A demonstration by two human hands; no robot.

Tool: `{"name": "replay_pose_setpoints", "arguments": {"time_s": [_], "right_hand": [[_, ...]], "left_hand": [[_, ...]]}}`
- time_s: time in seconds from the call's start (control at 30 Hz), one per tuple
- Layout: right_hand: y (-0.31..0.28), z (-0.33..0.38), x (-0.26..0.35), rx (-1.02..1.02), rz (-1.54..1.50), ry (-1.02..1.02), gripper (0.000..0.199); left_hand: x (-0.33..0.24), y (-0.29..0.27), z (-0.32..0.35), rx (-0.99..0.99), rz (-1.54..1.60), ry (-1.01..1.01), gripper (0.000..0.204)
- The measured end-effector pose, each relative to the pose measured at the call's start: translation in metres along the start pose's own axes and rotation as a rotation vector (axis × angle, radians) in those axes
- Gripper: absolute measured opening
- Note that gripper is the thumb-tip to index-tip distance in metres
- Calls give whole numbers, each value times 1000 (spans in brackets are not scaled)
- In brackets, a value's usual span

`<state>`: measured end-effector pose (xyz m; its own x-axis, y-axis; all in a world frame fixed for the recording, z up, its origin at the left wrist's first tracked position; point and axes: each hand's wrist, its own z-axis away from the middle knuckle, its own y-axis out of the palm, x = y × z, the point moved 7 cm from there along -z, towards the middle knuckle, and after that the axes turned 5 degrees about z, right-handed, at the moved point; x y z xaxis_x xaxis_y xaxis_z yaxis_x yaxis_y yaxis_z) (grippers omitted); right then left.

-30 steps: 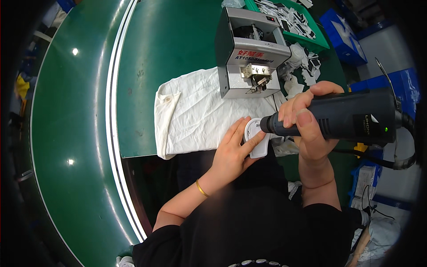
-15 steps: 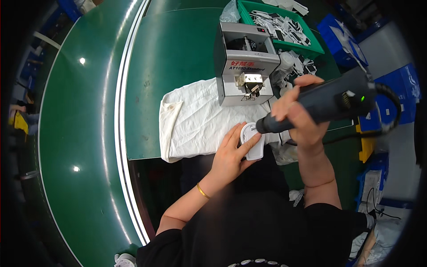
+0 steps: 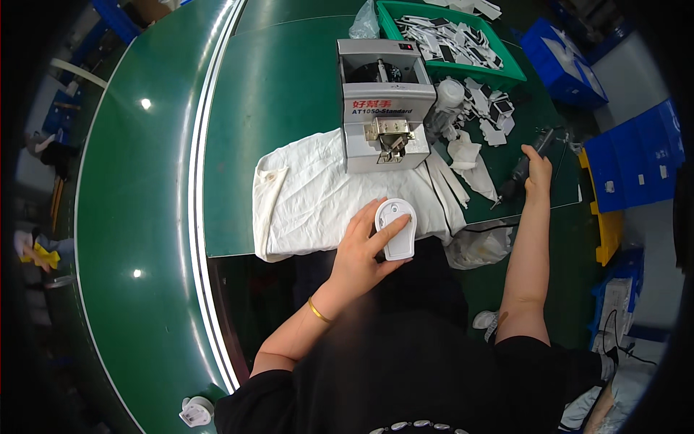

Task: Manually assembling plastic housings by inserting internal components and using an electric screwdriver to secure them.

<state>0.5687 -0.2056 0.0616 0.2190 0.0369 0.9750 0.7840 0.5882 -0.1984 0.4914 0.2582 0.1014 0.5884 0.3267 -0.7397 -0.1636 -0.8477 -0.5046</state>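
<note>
White housing (image 3: 395, 246), black screwdriver (image 3: 520, 172), plain green table (image 3: 267, 94)

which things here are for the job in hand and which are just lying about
Seemingly in use:
white plastic part, held by the left hand
dark handheld tool, at the right hand
white cloth, beneath the grey machine; perhaps both

Seemingly just lying about:
clear plastic bag
blue bins

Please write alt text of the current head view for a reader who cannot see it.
A person's left hand holds a white rounded part at the near edge of a white cloth; the right hand is at a dark handheld tool. A grey machine and a green bin of mostly white pieces stand beyond.
</note>
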Motion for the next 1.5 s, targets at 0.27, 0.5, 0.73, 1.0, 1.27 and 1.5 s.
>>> {"name": "replay_pose_setpoints", "arguments": {"time_s": [0.27, 0.5, 0.73, 1.0, 1.27, 1.5], "right_hand": [[13, -3, -4, 47, 278, -127, 44], [-1, 40, 10, -81, 293, -405, 56], [81, 258, 35, 962, -287, -377, 56], [110, 348, 26, 1249, -263, -199, 61], [109, 356, 107, 869, 100, -1018, 58], [128, 376, 98, 982, 74, -961, 60]], "left_hand": [[10, -12, 9, -78, 248, -201, 117], [13, -11, 6, -82, 758, -310, 138], [17, -12, 5, -208, 1214, -436, 134], [26, -6, 11, -376, 1474, -489, 110], [36, -43, 33, -385, 583, -275, 75], [10, -56, 36, -354, 149, -164, 73]]}}
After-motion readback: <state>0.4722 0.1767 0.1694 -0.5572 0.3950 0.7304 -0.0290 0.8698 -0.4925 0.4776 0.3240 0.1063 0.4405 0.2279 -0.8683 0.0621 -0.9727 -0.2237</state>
